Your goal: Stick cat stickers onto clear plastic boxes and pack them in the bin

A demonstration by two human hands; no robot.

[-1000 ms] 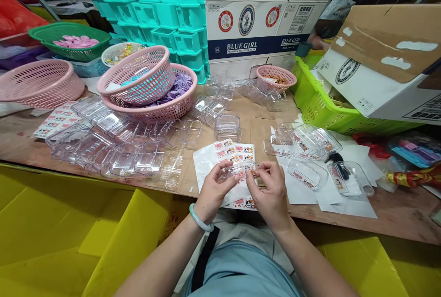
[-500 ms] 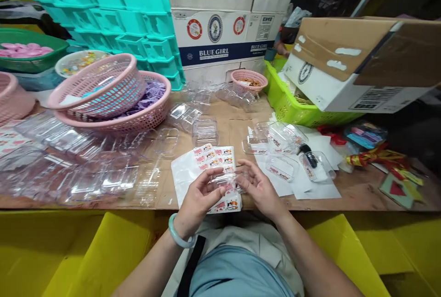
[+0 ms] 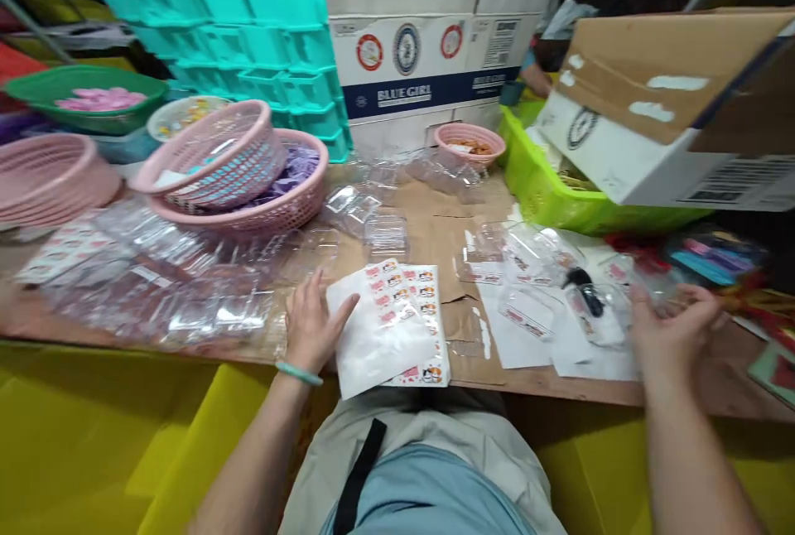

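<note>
My left hand (image 3: 312,321) lies with spread fingers at the left edge of the sticker sheets (image 3: 442,357), close to the clear plastic boxes (image 3: 217,307) piled on the left. A loose white sheet (image 3: 378,357) partly covers the printed cat stickers. Far to the right, my right hand (image 3: 676,334) is blurred, its fingers curled around a clear plastic box (image 3: 659,280). Beside it, several clear boxes with printed stickers (image 3: 527,311) rest on white paper, along with a black object (image 3: 585,291) whose kind I cannot make out.
Pink baskets (image 3: 298,208) with purple and blue pieces stand at the back left, before stacked turquoise crates (image 3: 248,38). White cartons (image 3: 428,63) rise behind the table. A lime green basket (image 3: 559,208) holds a tilted carton (image 3: 652,104). Another person's arm (image 3: 535,75) shows behind.
My hands have parted from over the sticker sheets. The right has gone far right with a clear box; the left has moved left and opened. The view has shifted slightly left.
</note>
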